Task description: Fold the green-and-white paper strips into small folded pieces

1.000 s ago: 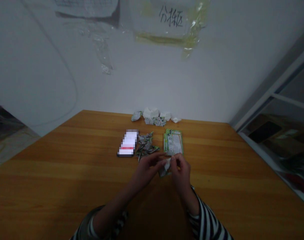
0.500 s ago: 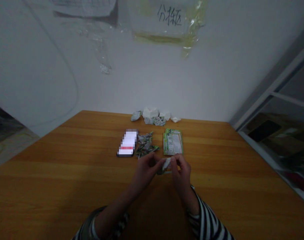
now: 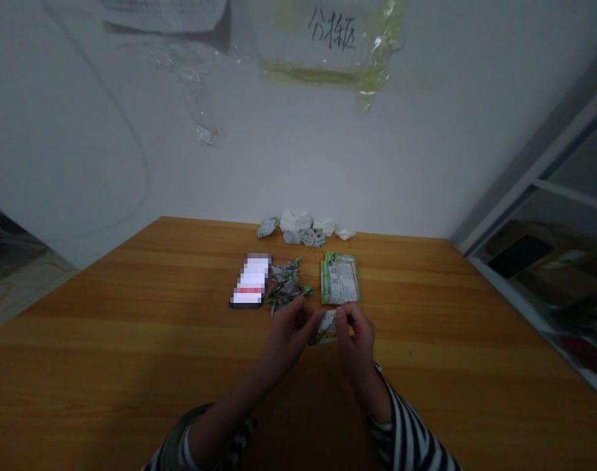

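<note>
Between my two hands is a small printed packet (image 3: 328, 325), white and grey with some orange and green, partly folded. My left hand (image 3: 291, 330) pinches its left side between thumb and fingers. On the other side my right hand (image 3: 356, 330) grips the top right edge the same way. My fingers hide part of the packet. Just beyond the right hand lies a flat stack of green and white packets (image 3: 340, 280). A heap of crumpled or folded wrappers (image 3: 285, 284) lies beyond the left hand.
A phone (image 3: 252, 281) with a lit, blurred screen lies left of the wrapper heap. Crumpled white tissues (image 3: 295, 221) and more wrappers (image 3: 268, 227) sit along the back of the wooden table (image 3: 426, 340), against the wall. A shelf (image 3: 539, 255) stands at the right.
The packet between my hands has tilted slightly, so more of its printed face and orange part shows. Both hands stay nearly in place.
</note>
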Motion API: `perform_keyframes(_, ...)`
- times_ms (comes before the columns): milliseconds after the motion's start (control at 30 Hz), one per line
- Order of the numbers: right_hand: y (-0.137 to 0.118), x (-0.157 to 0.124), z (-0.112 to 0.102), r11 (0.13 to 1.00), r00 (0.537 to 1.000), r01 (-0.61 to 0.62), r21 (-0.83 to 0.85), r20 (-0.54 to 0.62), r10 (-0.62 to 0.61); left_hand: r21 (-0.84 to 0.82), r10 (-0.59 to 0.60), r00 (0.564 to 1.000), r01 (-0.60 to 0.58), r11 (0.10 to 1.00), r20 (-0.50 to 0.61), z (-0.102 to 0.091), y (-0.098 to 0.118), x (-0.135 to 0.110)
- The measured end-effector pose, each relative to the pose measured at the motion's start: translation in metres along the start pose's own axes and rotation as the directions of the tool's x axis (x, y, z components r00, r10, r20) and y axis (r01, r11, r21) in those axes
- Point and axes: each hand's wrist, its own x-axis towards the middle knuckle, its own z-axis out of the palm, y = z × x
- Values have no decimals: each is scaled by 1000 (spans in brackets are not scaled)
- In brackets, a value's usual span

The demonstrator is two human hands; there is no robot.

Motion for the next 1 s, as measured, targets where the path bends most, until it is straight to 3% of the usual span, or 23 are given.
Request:
perform_keyframes(200, -1, 5, 0, 991, 990, -92, 95, 119, 80, 39, 30, 997, -28, 999, -65, 0, -4, 1)
perform_keyframes(300, -1, 5, 0, 990, 987, -106, 91, 126, 94, 12, 13, 997, -12, 1000, -74, 1, -3, 0)
perform_keyframes(500, -4, 6, -3, 999, 994, 21, -31, 106, -17, 34, -15, 999, 14, 999, 29, -5, 2, 5)
perform_keyframes(600, -3, 5, 0, 996, 994, 43, -75, 108, -34, 104, -29, 1000, 29, 994, -5, -7, 1, 7)
perform_keyframes(733, 2, 1, 10, 990, 980, -139, 24, 149, 134, 117, -29, 989, 47, 992, -145, -7, -3, 8)
perform_keyframes(833, 4, -3, 17, 956, 956, -267, 120, 163, 246, 79, -47, 982, 62, 995, -184, -6, -6, 7)
perform_keyframes(1000, 4, -8, 25, 875, 932, -361, 321, 129, 338, 41, -54, 967, 66, 997, -247, -4, -9, 6)
